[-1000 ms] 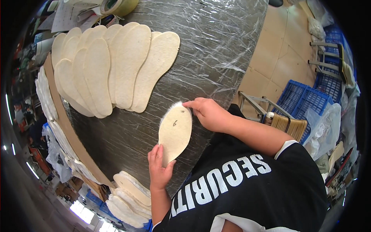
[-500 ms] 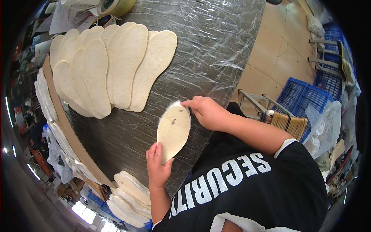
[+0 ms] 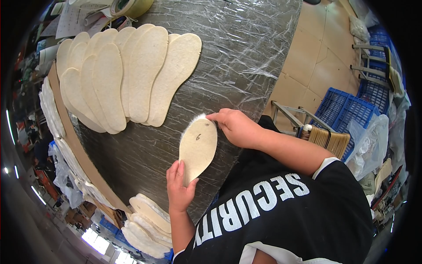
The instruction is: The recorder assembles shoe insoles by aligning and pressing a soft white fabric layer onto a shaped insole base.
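Observation:
Between my two hands is a cream insole [image 3: 198,145] with a white fluffy edge and a small dark mark on its upward face. Its narrow lower end is gripped by my left hand [image 3: 181,189], fingers on one side and thumb on the other. At the rounded far end, my right hand [image 3: 235,127] pinches the upper right edge with its fingertips. Beyond, to the left, several similar insoles [image 3: 147,75] lie fanned out and overlapping on the table. A smaller pile of fluffy insoles [image 3: 149,224] sits at the near left.
Wrinkled clear film covers the dark table [image 3: 228,53]. Rolls of tape [image 3: 136,6] and papers [image 3: 72,20] lie at the far left. A cardboard strip [image 3: 85,154] edges the left side. Right of me stand a stool [image 3: 327,141] and blue crates [image 3: 345,110].
Almost nothing differs. The held insole and both hands have shifted only very slightly, and the grip is the same.

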Available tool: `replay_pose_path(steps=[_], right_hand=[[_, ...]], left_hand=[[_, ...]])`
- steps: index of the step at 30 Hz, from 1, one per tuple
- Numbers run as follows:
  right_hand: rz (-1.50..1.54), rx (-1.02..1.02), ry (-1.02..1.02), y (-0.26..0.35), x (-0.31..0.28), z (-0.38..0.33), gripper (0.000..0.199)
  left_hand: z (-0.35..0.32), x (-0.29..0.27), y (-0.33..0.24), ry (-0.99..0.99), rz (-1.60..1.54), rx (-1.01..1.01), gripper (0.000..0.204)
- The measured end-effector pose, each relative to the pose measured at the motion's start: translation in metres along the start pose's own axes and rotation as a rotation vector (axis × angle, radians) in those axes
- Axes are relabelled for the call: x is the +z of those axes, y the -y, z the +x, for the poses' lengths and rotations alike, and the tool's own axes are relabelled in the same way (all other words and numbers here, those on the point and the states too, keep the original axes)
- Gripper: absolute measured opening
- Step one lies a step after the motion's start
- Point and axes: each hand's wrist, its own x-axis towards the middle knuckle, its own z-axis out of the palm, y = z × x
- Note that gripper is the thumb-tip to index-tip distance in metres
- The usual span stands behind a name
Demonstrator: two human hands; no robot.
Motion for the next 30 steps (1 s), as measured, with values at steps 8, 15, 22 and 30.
replay_pose_path(steps=[8, 15, 22, 30], right_hand=[[0.007, -0.010, -0.002, -0.004, 0.002, 0.000, 0.032], [0.012, -0.017, 0.030, -0.002, -0.002, -0.001, 0.034], [0.014, 0.084, 0.097, 0.008, -0.009, -0.001, 0.037], [-0.027, 0.157, 0.149, 0.017, -0.015, -0.004, 0.050]], left_hand=[[0.004, 0.001, -0.003, -0.001, 0.020, -0.009, 0.071], [0.007, 0.000, -0.003, 0.002, -0.021, -0.021, 0.070], [0.010, -0.003, -0.003, 0.027, -0.046, -0.054, 0.071], [0.014, -0.009, -0.005, 0.050, -0.090, -0.109, 0.068]])
